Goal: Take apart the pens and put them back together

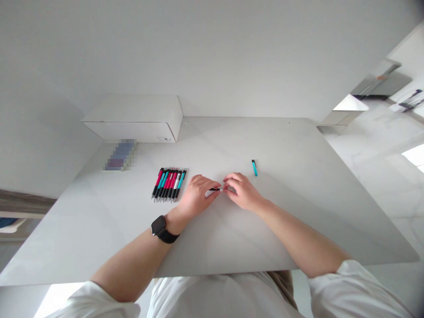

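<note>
one black pen part (pixel 215 189), between both hands (pixel 199 192)

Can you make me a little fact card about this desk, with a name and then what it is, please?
Left hand: left hand pinches a small black pen part
Right hand: right hand, fingertips at that part's end; grip unclear
Pens: row of pens, red, teal and white, beside the left hand
Loose piece: teal pen barrel, beyond the right hand
Wrist: black smartwatch, left arm
Back: white box, pixelated item in front
</note>
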The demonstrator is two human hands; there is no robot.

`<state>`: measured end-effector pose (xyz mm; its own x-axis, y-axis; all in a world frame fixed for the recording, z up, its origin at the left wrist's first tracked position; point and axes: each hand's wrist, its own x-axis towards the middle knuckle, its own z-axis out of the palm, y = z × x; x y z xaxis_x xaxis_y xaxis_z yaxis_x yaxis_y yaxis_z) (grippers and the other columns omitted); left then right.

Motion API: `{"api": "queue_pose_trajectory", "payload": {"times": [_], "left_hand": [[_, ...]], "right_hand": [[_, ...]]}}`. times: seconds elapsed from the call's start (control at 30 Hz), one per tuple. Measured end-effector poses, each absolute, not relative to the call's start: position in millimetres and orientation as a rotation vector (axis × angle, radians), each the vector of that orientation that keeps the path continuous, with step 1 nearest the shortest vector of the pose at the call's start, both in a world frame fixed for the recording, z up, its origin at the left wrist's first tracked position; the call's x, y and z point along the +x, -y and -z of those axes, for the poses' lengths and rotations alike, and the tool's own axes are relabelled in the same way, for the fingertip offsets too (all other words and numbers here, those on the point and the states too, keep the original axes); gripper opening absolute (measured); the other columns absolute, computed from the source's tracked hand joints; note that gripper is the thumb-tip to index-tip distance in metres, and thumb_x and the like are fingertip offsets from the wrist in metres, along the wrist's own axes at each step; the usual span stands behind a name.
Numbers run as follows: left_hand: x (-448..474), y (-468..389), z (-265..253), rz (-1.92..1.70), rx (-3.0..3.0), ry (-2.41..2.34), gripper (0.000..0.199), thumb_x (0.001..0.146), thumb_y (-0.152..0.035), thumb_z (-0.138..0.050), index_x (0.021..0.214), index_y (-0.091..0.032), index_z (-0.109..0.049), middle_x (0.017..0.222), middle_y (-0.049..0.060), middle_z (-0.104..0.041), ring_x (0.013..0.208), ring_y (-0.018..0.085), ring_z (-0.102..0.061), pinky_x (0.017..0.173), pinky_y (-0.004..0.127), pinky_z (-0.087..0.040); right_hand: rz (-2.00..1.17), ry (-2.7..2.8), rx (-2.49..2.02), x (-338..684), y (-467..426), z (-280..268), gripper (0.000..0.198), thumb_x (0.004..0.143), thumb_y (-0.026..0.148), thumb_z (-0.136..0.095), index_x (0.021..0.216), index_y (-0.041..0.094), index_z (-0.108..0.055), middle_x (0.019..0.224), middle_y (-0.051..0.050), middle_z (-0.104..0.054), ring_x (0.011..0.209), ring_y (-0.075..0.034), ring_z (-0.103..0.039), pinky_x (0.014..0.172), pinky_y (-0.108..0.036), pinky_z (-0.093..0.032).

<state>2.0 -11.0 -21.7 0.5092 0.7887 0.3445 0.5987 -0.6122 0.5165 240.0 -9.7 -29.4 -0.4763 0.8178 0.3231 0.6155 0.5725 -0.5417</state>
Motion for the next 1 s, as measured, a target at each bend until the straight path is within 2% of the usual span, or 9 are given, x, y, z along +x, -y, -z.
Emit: {"api": "queue_pose_trajectory", "payload": {"times": [0.2, 0.43, 0.67, 0.83, 1.0], "left_hand": [[4.1, 11.9, 19.2, -0.835, 2.386, -1.142, 0.007, 0.096, -0.029, -0.069, 0.097, -0.027, -0.076, 0.097, 0.002, -0.078, 0.095, 0.022, -0.069, 0.099, 0.042, -0.046], [1.6, 10.0, 21.2, -0.872, 2.338, -1.154, 0.005, 0.095, -0.025, -0.068, 0.094, -0.024, -0.073, 0.094, 0.002, -0.077, 0.092, 0.021, -0.069, 0.098, 0.041, -0.047], [-0.7, 8.1, 23.7, -0.902, 2.271, -1.187, 0.004, 0.094, -0.025, -0.068, 0.095, -0.024, -0.072, 0.096, 0.002, -0.077, 0.094, 0.021, -0.070, 0.094, 0.038, -0.050], [-2.1, 8.3, 22.5, -0.909, 2.204, -1.245, 0.007, 0.095, -0.030, -0.068, 0.094, -0.024, -0.072, 0.097, 0.002, -0.077, 0.094, 0.021, -0.070, 0.094, 0.037, -0.051], [-4.4, 8.9, 21.8, -0.953, 2.121, -1.305, 0.008, 0.096, -0.031, -0.068, 0.096, -0.024, -0.072, 0.100, 0.002, -0.077, 0.097, 0.021, -0.071, 0.094, 0.036, -0.053]], "right_hand": [[-0.517, 2.213, -1.095, 232.6, 14.2, 27.0, 0.008, 0.093, 0.017, -0.071, 0.094, 0.024, -0.068, 0.115, -0.006, -0.068, 0.107, -0.024, -0.063, 0.099, -0.042, -0.048], [-0.368, 2.057, -1.282, 261.4, -6.4, 26.9, 0.013, 0.096, 0.017, -0.062, 0.103, 0.025, -0.069, 0.107, -0.008, -0.068, 0.104, -0.026, -0.064, 0.096, -0.041, -0.051], [-0.053, 1.995, -1.561, 360.7, -56.5, 41.7, 0.047, 0.089, 0.003, -0.050, 0.118, 0.028, -0.078, 0.113, -0.010, -0.068, 0.107, -0.027, -0.063, 0.102, -0.046, -0.050], [-0.050, 2.181, -1.509, 363.5, -59.6, 58.6, 0.037, 0.090, 0.008, -0.061, 0.109, 0.033, -0.082, 0.125, -0.009, -0.065, 0.118, -0.029, -0.059, 0.105, -0.049, -0.048], [-0.042, 2.256, -1.430, 337.7, -47.6, 50.7, 0.020, 0.091, 0.016, -0.070, 0.100, 0.031, -0.081, 0.129, -0.008, -0.066, 0.126, -0.032, -0.054, 0.111, -0.055, -0.040]]}}
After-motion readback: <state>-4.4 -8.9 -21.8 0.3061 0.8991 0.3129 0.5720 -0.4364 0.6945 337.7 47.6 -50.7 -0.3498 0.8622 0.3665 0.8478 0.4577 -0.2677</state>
